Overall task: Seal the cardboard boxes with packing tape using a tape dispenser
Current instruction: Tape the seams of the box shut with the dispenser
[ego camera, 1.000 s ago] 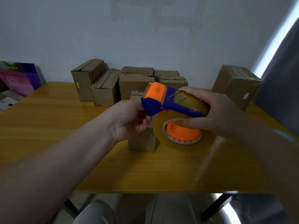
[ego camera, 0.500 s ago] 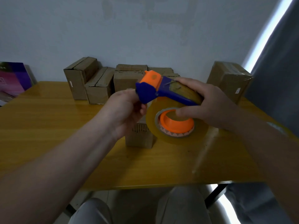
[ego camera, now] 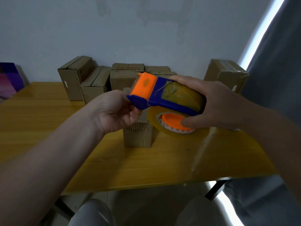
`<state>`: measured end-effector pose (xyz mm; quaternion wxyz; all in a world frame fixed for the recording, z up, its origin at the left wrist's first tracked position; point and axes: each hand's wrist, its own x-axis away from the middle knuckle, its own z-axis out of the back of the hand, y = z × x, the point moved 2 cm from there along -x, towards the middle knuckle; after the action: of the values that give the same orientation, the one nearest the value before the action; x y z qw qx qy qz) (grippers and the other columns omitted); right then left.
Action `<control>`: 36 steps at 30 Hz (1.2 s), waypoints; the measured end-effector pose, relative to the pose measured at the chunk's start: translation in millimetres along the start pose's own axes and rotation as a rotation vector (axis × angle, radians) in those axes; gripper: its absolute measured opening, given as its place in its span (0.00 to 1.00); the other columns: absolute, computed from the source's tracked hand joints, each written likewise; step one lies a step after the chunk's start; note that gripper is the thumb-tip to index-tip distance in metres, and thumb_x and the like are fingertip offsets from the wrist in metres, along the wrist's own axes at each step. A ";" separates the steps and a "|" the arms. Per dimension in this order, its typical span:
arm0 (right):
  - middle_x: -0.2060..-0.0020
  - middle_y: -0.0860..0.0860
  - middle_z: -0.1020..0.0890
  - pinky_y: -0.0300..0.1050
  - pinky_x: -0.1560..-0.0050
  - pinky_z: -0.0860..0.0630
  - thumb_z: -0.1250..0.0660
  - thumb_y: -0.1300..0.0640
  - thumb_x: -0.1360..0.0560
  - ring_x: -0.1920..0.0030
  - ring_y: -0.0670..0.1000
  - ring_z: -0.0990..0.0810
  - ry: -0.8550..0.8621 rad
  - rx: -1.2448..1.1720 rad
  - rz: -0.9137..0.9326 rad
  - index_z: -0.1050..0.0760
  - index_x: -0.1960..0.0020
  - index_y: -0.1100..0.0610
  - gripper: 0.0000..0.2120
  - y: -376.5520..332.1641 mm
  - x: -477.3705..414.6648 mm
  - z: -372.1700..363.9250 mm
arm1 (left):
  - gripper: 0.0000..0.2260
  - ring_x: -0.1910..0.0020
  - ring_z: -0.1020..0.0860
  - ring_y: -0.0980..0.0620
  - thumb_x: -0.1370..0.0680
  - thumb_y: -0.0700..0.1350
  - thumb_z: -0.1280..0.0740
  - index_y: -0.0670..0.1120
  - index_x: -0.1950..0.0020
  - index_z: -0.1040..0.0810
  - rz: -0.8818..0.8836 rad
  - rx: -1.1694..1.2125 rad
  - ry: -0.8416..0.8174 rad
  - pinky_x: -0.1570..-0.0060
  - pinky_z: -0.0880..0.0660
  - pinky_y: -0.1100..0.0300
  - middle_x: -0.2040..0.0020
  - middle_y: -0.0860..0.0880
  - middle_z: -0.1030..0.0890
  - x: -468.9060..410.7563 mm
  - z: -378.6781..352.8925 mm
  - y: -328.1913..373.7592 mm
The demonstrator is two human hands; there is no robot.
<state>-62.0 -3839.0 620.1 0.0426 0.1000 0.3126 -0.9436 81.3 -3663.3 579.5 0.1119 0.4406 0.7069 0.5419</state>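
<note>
Box label point(ego camera: 65, 83) — too small to read.

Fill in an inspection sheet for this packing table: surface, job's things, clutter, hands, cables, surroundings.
Surface: yellow wooden table, glossy, with a pale streak towards its right side.
Job's things: blue-and-orange tape dispenser loaded with a tape roll, held up and hiding part of a small cardboard box; row of cardboard boxes along the back; taped box at back right.
Clutter: purple-pink printed item at the left edge.
Hands: left hand grips the dispenser's front end; right hand grips its rear, thumb on the orange hub.
Cables: nothing seen.
Surroundings: pale wall behind; grey curtain at right, beside a bright strip of light.
</note>
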 end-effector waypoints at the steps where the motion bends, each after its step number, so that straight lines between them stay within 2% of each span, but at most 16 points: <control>1: 0.42 0.32 0.28 0.28 0.60 0.23 0.24 0.45 0.38 0.46 0.32 0.25 0.003 0.003 0.005 0.40 0.27 0.34 0.43 2.0 -0.8 1.5 | 0.07 0.71 0.27 0.56 0.33 0.36 0.38 0.43 0.57 0.26 0.017 -0.025 -0.021 0.73 0.28 0.68 0.66 0.47 0.23 -1.7 0.1 0.9; 4: 0.43 0.32 0.27 0.26 0.59 0.25 0.22 0.50 0.35 0.46 0.31 0.25 0.017 0.058 0.045 0.40 0.26 0.37 0.43 8.2 -7.2 4.0 | 0.07 0.70 0.28 0.56 0.31 0.36 0.38 0.43 0.54 0.26 0.095 -0.076 -0.061 0.72 0.28 0.67 0.64 0.47 0.25 -9.5 2.2 8.3; 7: 0.40 0.35 0.27 0.26 0.53 0.26 0.21 0.50 0.34 0.43 0.33 0.26 -0.002 0.180 0.119 0.41 0.25 0.40 0.44 11.8 -18.8 3.0 | 0.10 0.71 0.30 0.56 0.32 0.35 0.39 0.44 0.53 0.28 0.170 -0.100 -0.074 0.73 0.29 0.67 0.63 0.47 0.27 -19.7 11.8 15.4; 10: 0.39 0.42 0.26 0.32 0.55 0.24 0.24 0.46 0.35 0.47 0.41 0.25 -0.047 0.344 0.171 0.45 0.24 0.39 0.46 16.8 -32.8 3.7 | 0.07 0.71 0.30 0.56 0.31 0.35 0.38 0.45 0.57 0.29 0.240 -0.091 -0.064 0.73 0.32 0.68 0.63 0.48 0.27 -28.1 20.3 20.6; 12: 0.41 0.42 0.25 0.33 0.56 0.25 0.25 0.46 0.35 0.49 0.41 0.25 -0.091 0.379 0.160 0.47 0.24 0.38 0.47 19.5 -42.6 7.5 | 0.05 0.70 0.29 0.57 0.31 0.34 0.38 0.44 0.61 0.28 0.262 -0.069 -0.026 0.72 0.34 0.69 0.65 0.48 0.25 -30.3 21.3 26.2; 16: 0.44 0.34 0.29 0.30 0.55 0.23 0.25 0.44 0.33 0.46 0.34 0.26 -0.191 0.197 0.092 0.48 0.25 0.36 0.44 19.1 -59.7 22.6 | 0.07 0.73 0.31 0.56 0.26 0.34 0.39 0.44 0.63 0.27 0.162 -0.137 0.120 0.77 0.34 0.68 0.69 0.48 0.26 -35.4 14.7 44.7; 18: 0.47 0.33 0.28 0.28 0.58 0.25 0.26 0.43 0.34 0.49 0.33 0.25 -0.225 0.126 0.053 0.47 0.26 0.36 0.43 18.6 -64.1 30.8 | 0.11 0.74 0.32 0.57 0.23 0.35 0.40 0.44 0.64 0.27 0.114 -0.193 0.184 0.79 0.35 0.68 0.70 0.49 0.28 -37.2 14.9 55.9; 21: 0.53 0.32 0.25 0.27 0.63 0.27 0.25 0.44 0.34 0.56 0.35 0.21 -0.250 0.024 -0.018 0.41 0.28 0.37 0.40 21.4 -62.4 50.5 | 0.11 0.72 0.32 0.55 0.21 0.37 0.39 0.43 0.63 0.26 0.053 -0.275 0.362 0.74 0.34 0.65 0.70 0.48 0.28 -32.6 30.8 72.4; 23: 0.53 0.35 0.22 0.31 0.63 0.23 0.24 0.47 0.33 0.58 0.37 0.20 -0.313 -0.009 -0.087 0.40 0.30 0.36 0.38 24.4 -61.0 63.7 | 0.10 0.68 0.31 0.52 0.20 0.37 0.39 0.41 0.62 0.26 0.059 -0.306 0.460 0.68 0.33 0.60 0.68 0.46 0.28 -26.3 45.3 74.6; 26: 0.48 0.40 0.20 0.41 0.55 0.19 0.24 0.47 0.33 0.53 0.40 0.19 -0.415 -0.015 -0.138 0.40 0.27 0.38 0.40 27.2 -60.4 67.7 | 0.09 0.64 0.28 0.49 0.20 0.39 0.39 0.40 0.59 0.25 0.136 -0.356 0.473 0.65 0.30 0.57 0.64 0.45 0.26 -18.5 52.4 54.8; 28: 0.43 0.38 0.23 0.37 0.51 0.22 0.25 0.44 0.33 0.49 0.39 0.22 -0.440 0.112 -0.126 0.44 0.25 0.36 0.43 28.8 -61.3 59.6 | 0.10 0.66 0.26 0.49 0.20 0.40 0.39 0.40 0.60 0.25 0.156 -0.277 0.464 0.65 0.29 0.56 0.65 0.45 0.24 -15.9 51.4 39.8; 31: 0.42 0.37 0.28 0.30 0.52 0.29 0.27 0.40 0.35 0.48 0.37 0.28 -0.440 0.199 -0.130 0.48 0.25 0.34 0.45 34.8 -59.8 43.6 | 0.11 0.68 0.25 0.50 0.21 0.45 0.35 0.41 0.61 0.24 0.105 -0.252 0.489 0.67 0.28 0.55 0.67 0.46 0.23 -15.3 56.7 24.7; 36: 0.37 0.36 0.28 0.36 0.45 0.25 0.27 0.40 0.34 0.43 0.36 0.27 -0.454 0.136 -0.177 0.49 0.26 0.32 0.44 42.1 -44.8 28.6 | 0.12 0.71 0.27 0.49 0.21 0.43 0.33 0.41 0.64 0.29 0.075 -0.391 0.591 0.69 0.28 0.57 0.70 0.47 0.26 -11.2 62.0 3.9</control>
<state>-16.8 -3889.0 627.7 0.0223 -0.1396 0.2384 -0.9608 129.2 -3630.1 555.3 -0.0353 0.2606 0.5749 0.7748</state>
